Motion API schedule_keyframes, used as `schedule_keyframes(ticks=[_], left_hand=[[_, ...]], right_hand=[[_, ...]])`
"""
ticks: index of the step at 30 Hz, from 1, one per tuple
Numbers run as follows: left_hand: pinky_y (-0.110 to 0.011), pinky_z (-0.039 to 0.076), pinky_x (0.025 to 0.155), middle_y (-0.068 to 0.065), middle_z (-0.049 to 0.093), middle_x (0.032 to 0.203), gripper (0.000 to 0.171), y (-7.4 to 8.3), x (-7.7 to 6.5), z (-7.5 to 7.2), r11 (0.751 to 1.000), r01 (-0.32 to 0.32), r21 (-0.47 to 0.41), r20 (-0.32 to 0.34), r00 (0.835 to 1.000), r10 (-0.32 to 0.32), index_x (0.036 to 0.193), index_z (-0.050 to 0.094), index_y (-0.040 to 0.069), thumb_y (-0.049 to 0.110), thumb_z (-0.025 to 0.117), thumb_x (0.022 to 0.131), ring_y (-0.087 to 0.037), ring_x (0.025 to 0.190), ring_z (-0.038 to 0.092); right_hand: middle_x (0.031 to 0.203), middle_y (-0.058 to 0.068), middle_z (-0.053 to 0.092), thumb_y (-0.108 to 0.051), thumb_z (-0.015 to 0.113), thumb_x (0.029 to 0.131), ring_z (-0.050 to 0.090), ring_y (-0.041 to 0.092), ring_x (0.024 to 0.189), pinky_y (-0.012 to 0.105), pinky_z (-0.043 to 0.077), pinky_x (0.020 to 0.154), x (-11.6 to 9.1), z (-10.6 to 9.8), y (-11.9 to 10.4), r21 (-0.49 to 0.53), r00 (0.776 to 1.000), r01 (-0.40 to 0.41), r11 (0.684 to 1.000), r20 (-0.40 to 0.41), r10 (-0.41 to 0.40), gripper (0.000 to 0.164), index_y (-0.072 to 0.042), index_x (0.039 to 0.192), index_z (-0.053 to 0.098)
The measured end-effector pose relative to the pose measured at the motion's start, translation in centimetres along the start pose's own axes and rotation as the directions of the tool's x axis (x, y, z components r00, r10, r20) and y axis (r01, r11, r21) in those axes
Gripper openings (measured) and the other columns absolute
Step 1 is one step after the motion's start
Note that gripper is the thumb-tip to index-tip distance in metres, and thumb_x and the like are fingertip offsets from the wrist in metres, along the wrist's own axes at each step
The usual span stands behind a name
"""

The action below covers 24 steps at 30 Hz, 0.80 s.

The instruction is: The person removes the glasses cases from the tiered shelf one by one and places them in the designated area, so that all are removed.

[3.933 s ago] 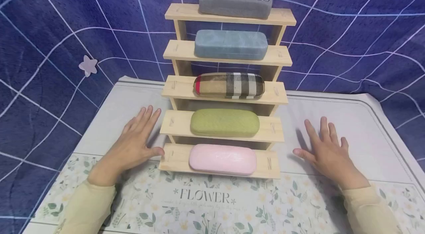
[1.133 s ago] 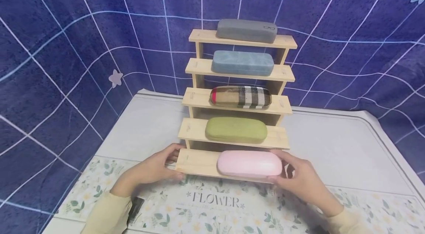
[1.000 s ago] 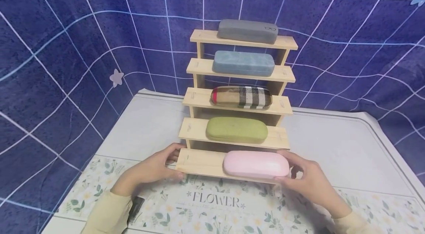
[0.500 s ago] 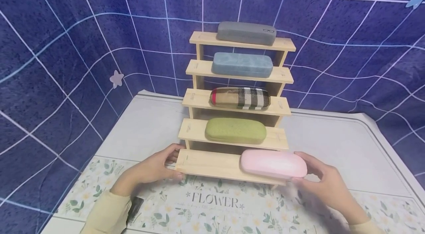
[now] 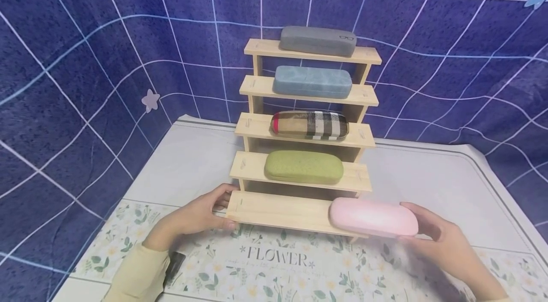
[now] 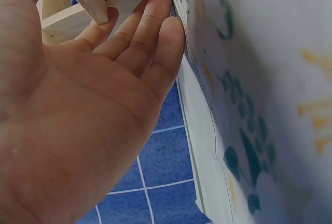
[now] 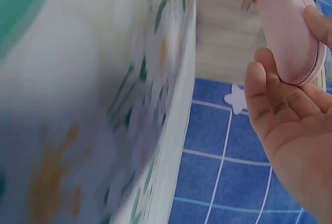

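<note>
A pink glasses case point(image 5: 373, 217) sticks out past the right end of the bottom step of the wooden tiered stand point(image 5: 274, 209). My right hand point(image 5: 445, 240) grips its right end between thumb and fingers; in the right wrist view the case point(image 7: 290, 32) shows a seam along its side. At the stand's lower left, my left hand point(image 5: 194, 214) holds the bottom step's end, thumb in front and fingers behind. Higher steps each bear one case: green point(image 5: 304, 167), plaid point(image 5: 310, 125), light blue point(image 5: 312, 82) and grey with a glasses mark point(image 5: 318, 41).
A white desk mat point(image 5: 428, 188) with a floral front strip and the word FLOWER lies under the stand. Behind hangs a dark blue grid-patterned curtain point(image 5: 205, 45). A black strap point(image 5: 174, 266) sits at the left wrist.
Both hands, first open beside the stand, came in to it. The right hand took hold of the pink case and drew it rightward along the bottom step; the left hand keeps holding the step.
</note>
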<state>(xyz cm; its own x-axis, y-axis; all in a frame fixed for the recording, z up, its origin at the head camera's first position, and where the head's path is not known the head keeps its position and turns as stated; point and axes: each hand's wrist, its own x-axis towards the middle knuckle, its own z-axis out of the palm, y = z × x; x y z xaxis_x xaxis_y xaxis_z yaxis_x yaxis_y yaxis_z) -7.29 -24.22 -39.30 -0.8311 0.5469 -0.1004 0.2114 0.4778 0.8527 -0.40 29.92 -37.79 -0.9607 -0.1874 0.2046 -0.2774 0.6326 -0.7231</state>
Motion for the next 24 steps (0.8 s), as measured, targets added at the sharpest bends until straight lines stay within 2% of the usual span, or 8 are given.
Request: schedule_keyframes(ticks=[6, 12, 19, 24], left_hand=[[-0.058, 0.040, 0.109, -0.009, 0.060, 0.133, 0.083, 0.0, 0.0, -0.1, 1.000, 0.015, 0.003, -0.005, 1.000, -0.015, 0.148, 0.039, 0.012, 0.028, 0.085, 0.081, -0.031, 0.125, 0.055], [-0.056, 0.040, 0.110, -0.010, 0.060, 0.133, 0.083, 0.0, 0.1, -0.2, 1.000, 0.011, 0.013, -0.006, 1.000, -0.011, 0.149, 0.039, 0.010, 0.028, 0.085, 0.082, -0.031, 0.125, 0.055], [-0.055, 0.040, 0.110, -0.009, 0.060, 0.132, 0.084, 0.0, 0.2, -0.1, 1.000, 0.013, 0.018, -0.009, 1.000, -0.013, 0.149, 0.038, 0.011, 0.028, 0.085, 0.081, -0.031, 0.124, 0.055], [-0.057, 0.039, 0.109, -0.010, 0.060, 0.132, 0.083, 0.1, 0.1, -0.1, 1.000, 0.023, 0.011, -0.003, 1.000, -0.023, 0.148, 0.039, 0.012, 0.028, 0.085, 0.082, -0.032, 0.124, 0.055]], right_hand=[[0.122, -0.028, 0.060, -0.009, 0.082, 0.084, 0.063, -0.003, 0.100, 0.020, 0.056, 0.076, -0.5, -1.2, 1.1, 0.033, 0.996, -0.085, 0.996, 0.004, 0.085, 0.068, -0.005, 0.145, 0.052], [0.124, -0.031, 0.058, -0.010, 0.078, 0.089, 0.063, -0.005, 0.102, 0.022, 0.058, 0.074, -1.2, -2.7, 2.0, 0.091, 0.981, -0.193, 0.977, 0.011, 0.192, 0.069, -0.013, 0.151, 0.047], [0.125, -0.037, 0.050, -0.018, 0.077, 0.091, 0.061, -0.007, 0.100, 0.022, 0.055, 0.071, -1.8, -4.6, 3.9, 0.034, 0.962, -0.272, 0.962, 0.025, 0.272, 0.072, -0.021, 0.155, 0.043], [0.121, -0.040, 0.048, -0.019, 0.078, 0.090, 0.058, -0.012, 0.097, 0.021, 0.055, 0.068, -2.2, -5.7, 5.4, -0.040, 0.966, -0.259, 0.965, 0.019, 0.260, 0.071, -0.014, 0.153, 0.045]])
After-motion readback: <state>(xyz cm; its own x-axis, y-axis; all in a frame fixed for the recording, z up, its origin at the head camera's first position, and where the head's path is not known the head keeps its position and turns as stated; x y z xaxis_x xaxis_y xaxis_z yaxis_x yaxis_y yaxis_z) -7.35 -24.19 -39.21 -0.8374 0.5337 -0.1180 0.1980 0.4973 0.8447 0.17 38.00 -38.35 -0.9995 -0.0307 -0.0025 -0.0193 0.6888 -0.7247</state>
